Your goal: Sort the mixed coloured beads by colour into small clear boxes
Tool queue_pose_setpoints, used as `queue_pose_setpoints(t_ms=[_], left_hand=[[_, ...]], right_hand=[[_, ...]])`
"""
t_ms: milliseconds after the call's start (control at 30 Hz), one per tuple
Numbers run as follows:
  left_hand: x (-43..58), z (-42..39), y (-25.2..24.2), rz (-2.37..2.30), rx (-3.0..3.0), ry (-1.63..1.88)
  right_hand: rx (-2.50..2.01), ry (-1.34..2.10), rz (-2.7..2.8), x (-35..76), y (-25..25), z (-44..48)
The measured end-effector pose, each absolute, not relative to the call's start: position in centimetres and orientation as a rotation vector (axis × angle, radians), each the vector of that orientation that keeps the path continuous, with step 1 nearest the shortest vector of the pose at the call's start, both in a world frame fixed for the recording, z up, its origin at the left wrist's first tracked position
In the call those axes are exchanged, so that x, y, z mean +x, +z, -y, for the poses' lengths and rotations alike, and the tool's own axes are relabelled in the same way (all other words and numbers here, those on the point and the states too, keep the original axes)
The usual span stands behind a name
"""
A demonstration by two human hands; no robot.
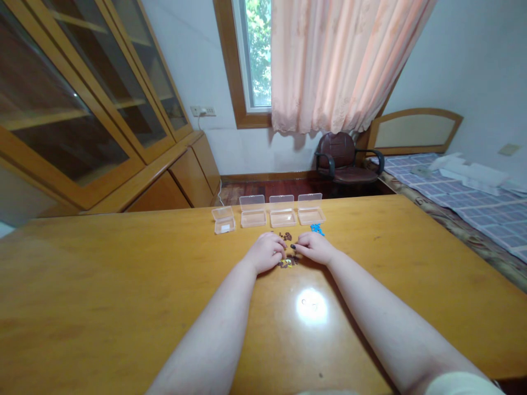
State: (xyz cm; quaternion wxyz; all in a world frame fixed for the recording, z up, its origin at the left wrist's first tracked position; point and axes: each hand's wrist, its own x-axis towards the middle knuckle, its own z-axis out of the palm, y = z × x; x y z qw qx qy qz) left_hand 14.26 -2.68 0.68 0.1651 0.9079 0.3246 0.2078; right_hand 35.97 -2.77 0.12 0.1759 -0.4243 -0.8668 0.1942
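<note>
Both my hands rest over the middle of the table, around small loose pieces. My left hand (267,252) is at the left edge of a mixed pile (285,264) of yellow, whitish and dark pieces, its fingers bent and a little apart, with nothing visible between them. Opposite it, my right hand (315,248) pinches a small dark piece (293,246) between thumb and finger. Beyond the fingers lies a group of brown pieces (287,236). Bright blue pieces (317,229) are heaped just past my right hand. The pieces are too small to name.
Along the far edge of the wooden table (123,285) stand a small clear box (224,226) and three larger clear boxes (253,219), (283,218), (312,216), lids raised. A whitish slip lies in the small one. Beyond are a chair (340,156), bed (465,186) and cabinet (135,159).
</note>
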Motion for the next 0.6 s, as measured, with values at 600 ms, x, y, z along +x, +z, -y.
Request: queue_pose_setpoints(t_ms=[600], left_hand=[[14.27,2.52,-0.01,-1.153,2.61,0.507]], right_hand=[[-1.174,0.481,2.38,36.14,-0.39,2.64]])
